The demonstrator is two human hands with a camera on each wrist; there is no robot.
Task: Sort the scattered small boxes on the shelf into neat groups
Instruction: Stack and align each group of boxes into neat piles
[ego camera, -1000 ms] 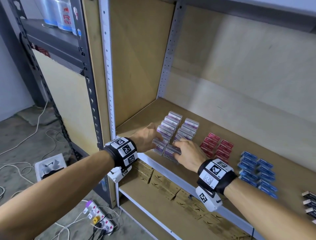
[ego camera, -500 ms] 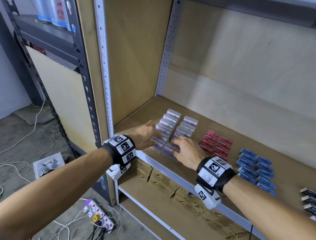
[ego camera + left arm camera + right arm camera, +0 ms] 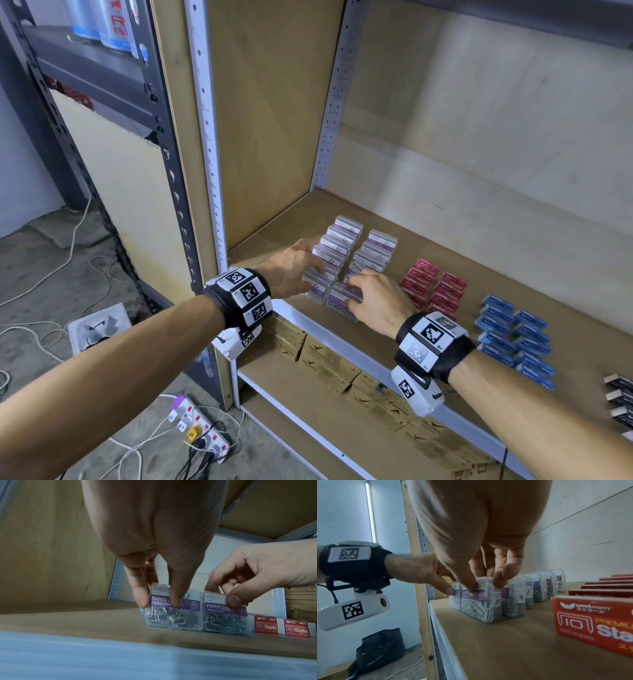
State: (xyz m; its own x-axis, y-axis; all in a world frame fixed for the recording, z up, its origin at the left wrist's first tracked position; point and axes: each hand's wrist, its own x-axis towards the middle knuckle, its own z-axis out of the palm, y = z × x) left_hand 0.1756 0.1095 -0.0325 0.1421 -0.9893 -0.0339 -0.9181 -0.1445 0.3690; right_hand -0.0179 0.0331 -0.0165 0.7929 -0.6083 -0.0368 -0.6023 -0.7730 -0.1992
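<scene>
At the near left of the shelf (image 3: 342, 329), my left hand (image 3: 291, 270) and right hand (image 3: 376, 305) each pinch a front paper-clip box (image 3: 173, 609); uneven pressure could topple the upright rows behind.

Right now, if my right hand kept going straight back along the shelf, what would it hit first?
Probably the next paper clip box in that row, right behind the front paper clip box that your right hand pinches. The gap looks slim, though depth is unclear.

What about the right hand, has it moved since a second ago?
No. The right hand still pinches the front paper-clip box, just as near the red staple boxes beside it.
</scene>
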